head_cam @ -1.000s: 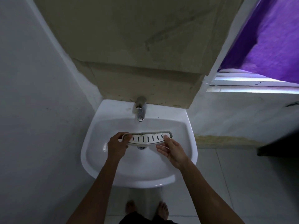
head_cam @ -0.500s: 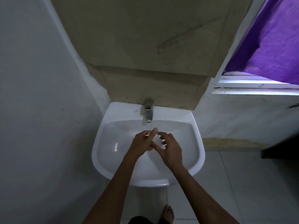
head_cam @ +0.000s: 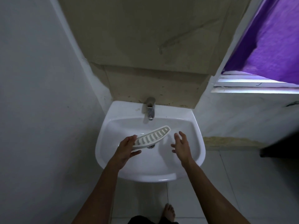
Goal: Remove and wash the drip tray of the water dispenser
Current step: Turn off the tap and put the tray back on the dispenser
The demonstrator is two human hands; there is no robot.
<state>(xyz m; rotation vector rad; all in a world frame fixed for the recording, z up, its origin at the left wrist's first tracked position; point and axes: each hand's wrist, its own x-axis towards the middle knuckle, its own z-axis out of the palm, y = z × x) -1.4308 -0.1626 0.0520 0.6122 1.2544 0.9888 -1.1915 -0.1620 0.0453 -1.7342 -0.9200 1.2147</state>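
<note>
A white curved drip tray (head_cam: 152, 136) with several slots hangs over the white sink (head_cam: 196, 136), tilted with its far end up toward the tap (head_cam: 150, 109). My left hand (head_cam: 127, 147) grips the tray's near left end between thumb and fingers. To the right of the tray, my right hand (head_cam: 182, 145) is over the basin with fingers spread, not touching it. No water is visibly running from the tap. The drain (head_cam: 151, 145) shows just under the tray.
A grey wall stands close on the left. A beige tiled panel rises behind the sink. At the upper right, a window with a purple curtain (head_cam: 275, 46). A dark object (head_cam: 279, 151) juts in at the right. My bare foot (head_cam: 169, 210) is on the tiled floor.
Both hands held the tray level a second ago, then came together over it. Now the right hand has let go and moved right, and the left hand holds the tray tilted.
</note>
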